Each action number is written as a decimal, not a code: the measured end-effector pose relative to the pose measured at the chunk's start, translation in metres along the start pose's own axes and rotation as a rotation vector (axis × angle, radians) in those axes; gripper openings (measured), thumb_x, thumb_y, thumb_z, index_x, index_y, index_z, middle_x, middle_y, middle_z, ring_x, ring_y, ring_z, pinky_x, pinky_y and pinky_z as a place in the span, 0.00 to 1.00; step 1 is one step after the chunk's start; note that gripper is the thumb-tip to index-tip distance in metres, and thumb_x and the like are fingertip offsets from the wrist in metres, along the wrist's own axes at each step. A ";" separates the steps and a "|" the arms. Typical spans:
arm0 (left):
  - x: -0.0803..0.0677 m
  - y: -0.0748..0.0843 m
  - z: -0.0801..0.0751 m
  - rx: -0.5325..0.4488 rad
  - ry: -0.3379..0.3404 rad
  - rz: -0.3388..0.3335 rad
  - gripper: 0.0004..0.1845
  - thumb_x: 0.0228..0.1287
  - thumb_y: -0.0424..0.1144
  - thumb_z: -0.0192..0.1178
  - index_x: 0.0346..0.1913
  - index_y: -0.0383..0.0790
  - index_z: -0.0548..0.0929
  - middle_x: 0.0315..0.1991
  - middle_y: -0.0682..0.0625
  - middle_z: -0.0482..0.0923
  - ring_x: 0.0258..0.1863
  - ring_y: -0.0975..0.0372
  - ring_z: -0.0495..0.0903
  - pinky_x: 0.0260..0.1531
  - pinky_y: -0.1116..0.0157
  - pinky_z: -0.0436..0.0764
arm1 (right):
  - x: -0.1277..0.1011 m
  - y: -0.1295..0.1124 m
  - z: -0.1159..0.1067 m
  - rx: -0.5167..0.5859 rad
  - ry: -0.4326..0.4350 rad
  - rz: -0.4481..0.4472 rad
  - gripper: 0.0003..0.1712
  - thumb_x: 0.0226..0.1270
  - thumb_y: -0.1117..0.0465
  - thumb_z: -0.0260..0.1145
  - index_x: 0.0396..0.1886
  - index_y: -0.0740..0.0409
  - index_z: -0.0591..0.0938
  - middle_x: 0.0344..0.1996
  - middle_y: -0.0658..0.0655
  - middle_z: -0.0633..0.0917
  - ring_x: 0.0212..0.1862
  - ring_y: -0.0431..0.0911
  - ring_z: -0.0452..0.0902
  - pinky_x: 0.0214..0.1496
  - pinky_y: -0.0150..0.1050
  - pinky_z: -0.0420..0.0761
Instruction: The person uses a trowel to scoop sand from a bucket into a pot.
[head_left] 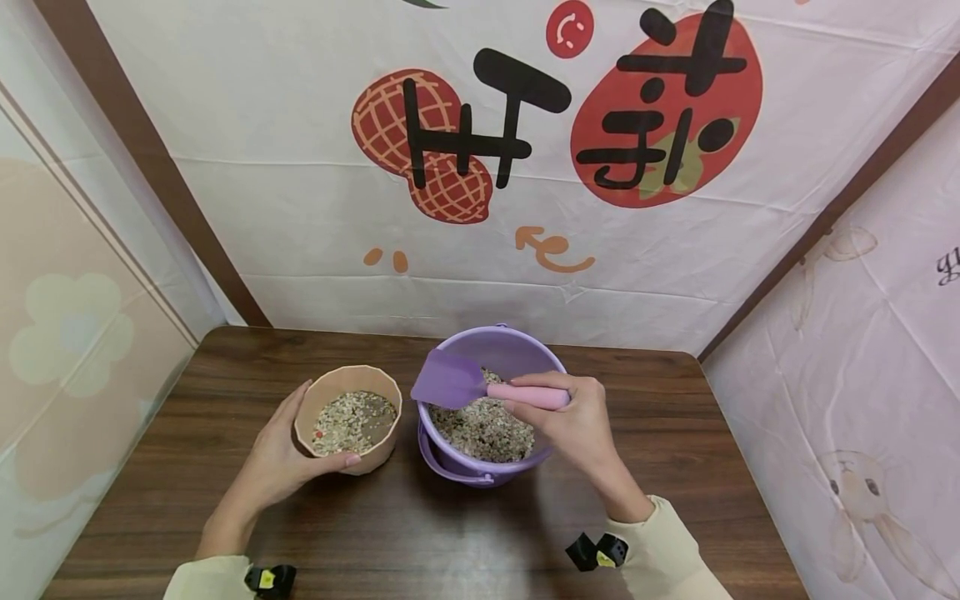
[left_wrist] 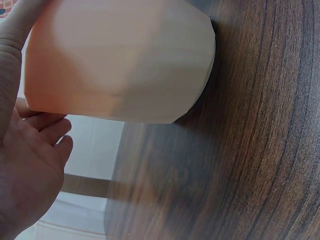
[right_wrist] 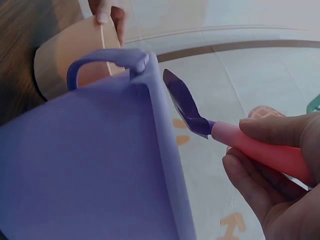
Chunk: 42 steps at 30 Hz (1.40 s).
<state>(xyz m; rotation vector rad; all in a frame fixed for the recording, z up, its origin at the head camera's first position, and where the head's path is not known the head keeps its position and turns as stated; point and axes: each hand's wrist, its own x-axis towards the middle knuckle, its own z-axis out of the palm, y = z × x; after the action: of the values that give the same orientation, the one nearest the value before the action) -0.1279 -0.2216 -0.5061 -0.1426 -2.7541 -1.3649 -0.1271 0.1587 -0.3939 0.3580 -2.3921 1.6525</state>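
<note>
A peach faceted pot [head_left: 377, 455] stands on the left of the table, partly filled with pale granular soil mix [head_left: 347, 421]. My left hand [head_left: 279, 457] holds it from the left side, thumb at the near rim and fingers round the far side. In my right hand [head_left: 583, 427] is the pink handle of a purple toy shovel [head_left: 450, 380], pinched between thumb and fingers. Its blade is level above the left rim of a purple bucket [head_left: 510, 346], pointing toward the pot. More of the grainy mix [head_left: 480, 435] lies inside the bucket. In the right wrist view, the shovel [right_wrist: 182, 102] appears side-on beyond the bucket's rim.
The bucket's handle [head_left: 450, 473] hangs down at its near left side. Beneath everything is a dark wood-grain table [head_left: 645, 400]. Behind it rises a white printed cloth [head_left: 300, 225], with more cloth along both sides.
</note>
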 end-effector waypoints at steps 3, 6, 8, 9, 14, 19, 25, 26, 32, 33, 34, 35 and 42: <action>0.000 0.000 0.000 0.006 0.000 -0.003 0.74 0.37 0.53 0.86 0.81 0.35 0.47 0.77 0.31 0.52 0.72 0.34 0.57 0.62 0.32 0.63 | -0.002 0.004 -0.006 -0.011 0.018 0.009 0.14 0.47 0.63 0.85 0.36 0.54 0.93 0.31 0.49 0.91 0.35 0.44 0.88 0.36 0.33 0.85; 0.000 0.000 0.000 0.011 0.001 -0.006 0.74 0.37 0.54 0.86 0.81 0.35 0.47 0.77 0.31 0.52 0.72 0.34 0.57 0.62 0.32 0.63 | -0.004 0.008 -0.011 -0.021 0.035 0.007 0.14 0.47 0.62 0.86 0.37 0.55 0.93 0.32 0.49 0.91 0.36 0.44 0.87 0.38 0.31 0.84; 0.000 0.000 0.000 0.015 0.001 -0.008 0.74 0.37 0.54 0.86 0.81 0.35 0.47 0.77 0.31 0.52 0.72 0.34 0.57 0.62 0.32 0.63 | -0.006 0.010 -0.014 -0.024 0.043 0.008 0.15 0.47 0.62 0.86 0.37 0.55 0.93 0.33 0.49 0.91 0.36 0.44 0.87 0.38 0.31 0.84; 0.001 0.000 0.000 0.016 0.002 -0.008 0.74 0.37 0.54 0.86 0.81 0.35 0.47 0.77 0.31 0.53 0.72 0.34 0.57 0.62 0.32 0.63 | -0.007 0.011 -0.015 -0.024 0.045 0.010 0.15 0.47 0.62 0.86 0.37 0.55 0.93 0.33 0.49 0.91 0.36 0.44 0.87 0.38 0.30 0.83; 0.000 -0.001 0.000 0.016 -0.001 -0.008 0.74 0.37 0.55 0.85 0.81 0.36 0.47 0.77 0.31 0.52 0.72 0.34 0.57 0.62 0.31 0.63 | -0.011 0.017 -0.020 -0.032 0.058 0.027 0.16 0.47 0.65 0.85 0.38 0.58 0.92 0.34 0.51 0.91 0.38 0.43 0.87 0.37 0.29 0.83; 0.000 -0.002 0.000 0.009 -0.002 -0.008 0.74 0.37 0.56 0.85 0.82 0.37 0.47 0.77 0.31 0.52 0.72 0.34 0.57 0.61 0.31 0.63 | -0.014 0.023 -0.024 -0.037 0.075 0.035 0.17 0.45 0.65 0.86 0.39 0.58 0.92 0.34 0.52 0.91 0.38 0.44 0.87 0.33 0.28 0.82; 0.000 -0.002 -0.001 0.015 -0.005 -0.017 0.74 0.38 0.57 0.84 0.82 0.38 0.46 0.77 0.31 0.52 0.71 0.34 0.58 0.61 0.31 0.64 | -0.019 0.031 -0.028 -0.052 0.084 0.034 0.15 0.46 0.62 0.86 0.37 0.55 0.93 0.32 0.49 0.91 0.39 0.44 0.88 0.36 0.29 0.83; 0.000 -0.002 -0.001 0.016 -0.006 -0.019 0.74 0.38 0.58 0.84 0.82 0.38 0.46 0.77 0.31 0.52 0.71 0.34 0.58 0.60 0.30 0.64 | -0.020 0.032 -0.029 -0.055 0.086 0.034 0.15 0.47 0.62 0.86 0.37 0.55 0.93 0.32 0.48 0.91 0.39 0.43 0.88 0.37 0.29 0.83; 0.000 -0.002 -0.001 0.014 -0.010 -0.020 0.74 0.38 0.57 0.84 0.82 0.37 0.45 0.77 0.31 0.52 0.71 0.34 0.58 0.61 0.31 0.64 | -0.023 0.036 -0.031 -0.077 0.099 0.041 0.15 0.47 0.64 0.85 0.37 0.54 0.93 0.32 0.47 0.91 0.42 0.42 0.88 0.40 0.28 0.82; 0.000 -0.002 -0.001 0.012 -0.011 -0.020 0.74 0.38 0.57 0.84 0.82 0.37 0.46 0.77 0.31 0.52 0.71 0.34 0.58 0.61 0.31 0.64 | -0.023 0.036 -0.031 -0.080 0.098 0.044 0.15 0.47 0.64 0.85 0.37 0.53 0.93 0.32 0.46 0.91 0.42 0.41 0.88 0.40 0.28 0.82; 0.000 -0.002 -0.001 0.013 -0.011 -0.021 0.74 0.38 0.57 0.84 0.82 0.37 0.46 0.77 0.31 0.52 0.71 0.34 0.58 0.61 0.31 0.64 | -0.023 0.036 -0.031 -0.077 0.098 0.049 0.15 0.47 0.64 0.85 0.37 0.52 0.93 0.32 0.46 0.91 0.42 0.42 0.88 0.40 0.29 0.82; -0.001 -0.002 -0.001 0.012 -0.011 -0.021 0.74 0.38 0.57 0.84 0.82 0.37 0.46 0.77 0.31 0.52 0.72 0.34 0.58 0.61 0.31 0.64 | -0.023 0.036 -0.031 -0.077 0.100 0.052 0.15 0.47 0.64 0.85 0.37 0.51 0.93 0.32 0.46 0.91 0.43 0.41 0.88 0.41 0.29 0.82; 0.000 -0.003 -0.001 0.007 -0.010 -0.020 0.74 0.38 0.57 0.84 0.82 0.37 0.46 0.78 0.32 0.51 0.72 0.34 0.57 0.61 0.30 0.63 | -0.024 0.033 -0.035 -0.075 0.114 0.070 0.15 0.48 0.61 0.85 0.37 0.52 0.93 0.32 0.47 0.91 0.44 0.43 0.88 0.43 0.29 0.83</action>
<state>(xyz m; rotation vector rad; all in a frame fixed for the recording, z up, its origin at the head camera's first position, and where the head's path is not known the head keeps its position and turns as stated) -0.1277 -0.2237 -0.5079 -0.1219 -2.7761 -1.3626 -0.1132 0.2049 -0.4186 0.1642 -2.3988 1.5620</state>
